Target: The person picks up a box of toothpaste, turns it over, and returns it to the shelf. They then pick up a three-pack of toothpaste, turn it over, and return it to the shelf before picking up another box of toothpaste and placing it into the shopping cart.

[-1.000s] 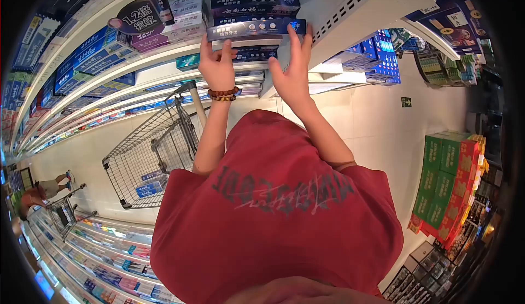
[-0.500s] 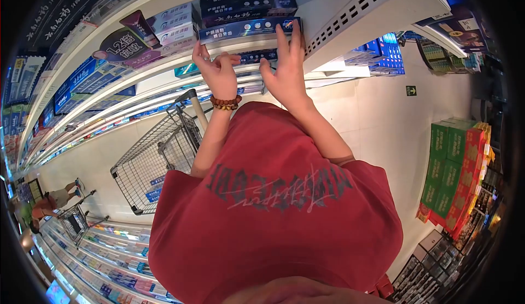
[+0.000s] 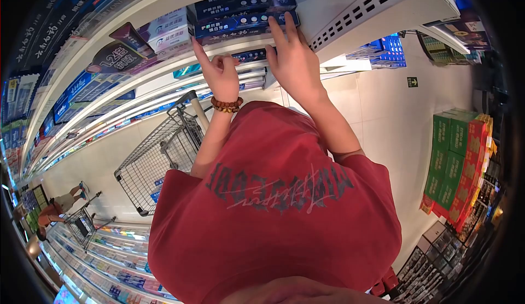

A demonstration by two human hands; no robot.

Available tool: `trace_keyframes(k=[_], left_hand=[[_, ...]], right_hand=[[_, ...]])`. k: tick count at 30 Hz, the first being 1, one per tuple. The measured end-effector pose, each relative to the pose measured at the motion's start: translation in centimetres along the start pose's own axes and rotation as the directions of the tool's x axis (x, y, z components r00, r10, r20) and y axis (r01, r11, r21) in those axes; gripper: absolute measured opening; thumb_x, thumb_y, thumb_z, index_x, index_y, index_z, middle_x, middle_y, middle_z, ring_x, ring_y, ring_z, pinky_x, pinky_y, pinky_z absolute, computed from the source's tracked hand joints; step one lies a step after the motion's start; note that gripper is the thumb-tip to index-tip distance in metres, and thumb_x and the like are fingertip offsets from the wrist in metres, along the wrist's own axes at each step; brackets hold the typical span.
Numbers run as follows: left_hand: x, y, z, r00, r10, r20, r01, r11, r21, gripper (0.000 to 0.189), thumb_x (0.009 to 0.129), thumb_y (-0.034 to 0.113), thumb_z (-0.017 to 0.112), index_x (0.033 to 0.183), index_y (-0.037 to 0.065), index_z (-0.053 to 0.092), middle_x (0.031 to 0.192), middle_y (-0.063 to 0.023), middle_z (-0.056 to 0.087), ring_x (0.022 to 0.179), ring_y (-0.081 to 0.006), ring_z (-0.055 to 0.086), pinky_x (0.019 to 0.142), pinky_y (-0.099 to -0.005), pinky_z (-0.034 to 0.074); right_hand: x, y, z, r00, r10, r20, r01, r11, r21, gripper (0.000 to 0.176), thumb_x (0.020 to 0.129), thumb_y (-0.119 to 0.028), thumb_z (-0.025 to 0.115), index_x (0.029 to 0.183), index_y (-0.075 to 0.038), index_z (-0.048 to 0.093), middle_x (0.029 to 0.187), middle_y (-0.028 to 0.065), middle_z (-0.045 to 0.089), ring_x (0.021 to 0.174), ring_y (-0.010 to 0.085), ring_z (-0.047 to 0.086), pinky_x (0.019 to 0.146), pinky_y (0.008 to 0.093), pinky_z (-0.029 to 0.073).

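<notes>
A dark blue toothpaste box [image 3: 235, 24] lies lengthwise at the front of a white shelf, against a stack of similar boxes [image 3: 240, 2]. My left hand [image 3: 221, 77], wearing a beaded bracelet [image 3: 226, 105], has its index finger stretched to the box's left end. Its other fingers are partly curled, with nothing seen in them. My right hand [image 3: 296, 66] is open, its fingers spread and two fingertips against the front of the box near its right end. Pale lilac boxes [image 3: 167, 29] stand just left of the blue one.
A purple shelf tag [image 3: 123, 50] juts out at left. A perforated white shelf panel [image 3: 366, 17] rises at right. Below left stands a wire shopping cart [image 3: 158, 156]. Green and red cartons [image 3: 454, 162] are stacked at right. Another person [image 3: 54, 211] is with a cart far left.
The blue box has shifted slightly back toward the stack and left. My right fingers have moved a little left along its front, and my left index finger has straightened at its end.
</notes>
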State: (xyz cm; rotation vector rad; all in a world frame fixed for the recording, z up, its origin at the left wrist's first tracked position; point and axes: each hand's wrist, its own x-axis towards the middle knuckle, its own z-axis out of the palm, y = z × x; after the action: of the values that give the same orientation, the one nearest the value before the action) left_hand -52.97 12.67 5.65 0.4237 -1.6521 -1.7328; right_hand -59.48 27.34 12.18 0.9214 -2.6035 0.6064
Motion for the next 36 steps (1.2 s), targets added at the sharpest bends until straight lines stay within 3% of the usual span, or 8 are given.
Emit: trace_keyframes(k=[2, 5, 8, 11, 21, 24, 28, 36], left_hand=[[0.0, 0.0, 0.1, 1.0, -0.003, -0.01, 0.003, 1.0, -0.001, 0.087, 0.082, -0.01, 0.046, 0.156, 0.003, 0.004, 0.159, -0.0177, 0.021, 0.072, -0.0149, 0.061, 0.063, -0.0263, 0.053], [-0.3, -0.3, 0.2, 0.999, -0.032, -0.023, 0.032, 0.999, 0.012, 0.087, 0.082, -0.009, 0.047, 0.156, 0.003, 0.004, 0.154, -0.0191, 0.029, 0.072, -0.0143, 0.06, 0.062, -0.026, 0.052], [-0.3, -0.3, 0.4, 0.998, -0.067, -0.008, 0.067, 0.998, 0.018, 0.087, 0.082, -0.008, 0.048, 0.156, 0.004, 0.003, 0.147, -0.0199, 0.038, 0.072, -0.0137, 0.06, 0.062, -0.026, 0.052], [-0.3, 0.0, 0.4, 0.995, -0.095, 0.006, 0.095, 0.995, 0.017, 0.086, 0.083, -0.007, 0.047, 0.156, 0.004, 0.004, 0.143, -0.0202, 0.042, 0.071, -0.0134, 0.06, 0.061, -0.0258, 0.052], [0.1, -0.5, 0.3, 0.996, -0.088, 0.002, 0.088, 0.996, 0.006, 0.084, 0.083, -0.012, 0.046, 0.155, 0.004, 0.005, 0.153, -0.0154, 0.028, 0.075, -0.0131, 0.058, 0.06, -0.0267, 0.054], [0.2, -0.8, 0.2, 0.998, -0.064, -0.002, 0.064, 0.998, 0.009, 0.083, 0.084, -0.01, 0.047, 0.155, 0.004, 0.007, 0.135, -0.0186, 0.048, 0.072, -0.0125, 0.058, 0.059, -0.0263, 0.054], [0.1, -0.2, 0.3, 0.992, -0.128, 0.014, 0.127, 0.991, 0.048, 0.079, 0.085, -0.011, 0.044, 0.154, 0.0, 0.006, 0.158, -0.0215, 0.018, 0.074, -0.0167, 0.062, 0.06, -0.0277, 0.052], [0.2, -0.3, 0.2, 0.989, -0.149, 0.006, 0.148, 0.985, 0.087, 0.08, 0.085, -0.01, 0.046, 0.154, -0.001, 0.007, 0.158, -0.0232, 0.018, 0.073, -0.0162, 0.062, 0.059, -0.027, 0.051]], right_hand=[[0.1, 0.0, 0.0, 1.0, -0.018, -0.026, 0.018, 1.0, -0.001, 0.057, 0.082, -0.013, 0.066, 0.136, -0.004, 0.05, 0.138, 0.0301, 0.047, 0.102, 0.0455, 0.064, 0.073, 0.0433, 0.059], [0.2, -0.6, -0.7, 0.989, 0.107, 0.1, -0.11, 0.994, 0.025, 0.058, 0.082, -0.014, 0.066, 0.137, -0.004, 0.049, 0.141, 0.0303, 0.045, 0.083, 0.0398, 0.07, 0.065, 0.0406, 0.06], [0.1, 0.0, -0.4, 0.997, 0.07, 0.038, -0.071, 0.997, 0.027, 0.061, 0.082, -0.014, 0.066, 0.139, -0.005, 0.047, 0.142, 0.0313, 0.043, 0.069, 0.0368, 0.071, 0.059, 0.0394, 0.059], [0.1, -0.3, -0.7, 0.983, 0.14, 0.116, -0.146, 0.988, 0.045, 0.061, 0.086, -0.02, 0.066, 0.142, -0.008, 0.045, 0.145, 0.0294, 0.04, 0.083, 0.0384, 0.071, 0.064, 0.0407, 0.06], [0.3, -0.1, -0.3, 0.989, 0.115, 0.09, -0.126, 0.985, 0.118, 0.064, 0.085, -0.018, 0.067, 0.142, -0.003, 0.042, 0.145, 0.0342, 0.037, 0.086, 0.0439, 0.069, 0.067, 0.0434, 0.06], [0.3, 0.0, 0.0, 0.993, 0.102, 0.062, -0.11, 0.982, 0.152, 0.063, 0.084, -0.014, 0.066, 0.141, -0.002, 0.042, 0.144, 0.0356, 0.036, 0.088, 0.0459, 0.068, 0.069, 0.0445, 0.059], [0.4, 0.5, 0.8, 0.998, 0.067, 0.017, -0.069, 0.983, 0.172, 0.062, 0.082, -0.007, 0.064, 0.139, 0.001, 0.042, 0.143, 0.0388, 0.035, 0.086, 0.0461, 0.068, 0.067, 0.044, 0.059], [0.5, 0.2, 0.5, 0.999, 0.054, 0.008, -0.054, 0.984, 0.171, 0.063, 0.081, -0.007, 0.065, 0.139, 0.003, 0.042, 0.144, 0.0395, 0.033, 0.09, 0.045, 0.068, 0.068, 0.0428, 0.059]])
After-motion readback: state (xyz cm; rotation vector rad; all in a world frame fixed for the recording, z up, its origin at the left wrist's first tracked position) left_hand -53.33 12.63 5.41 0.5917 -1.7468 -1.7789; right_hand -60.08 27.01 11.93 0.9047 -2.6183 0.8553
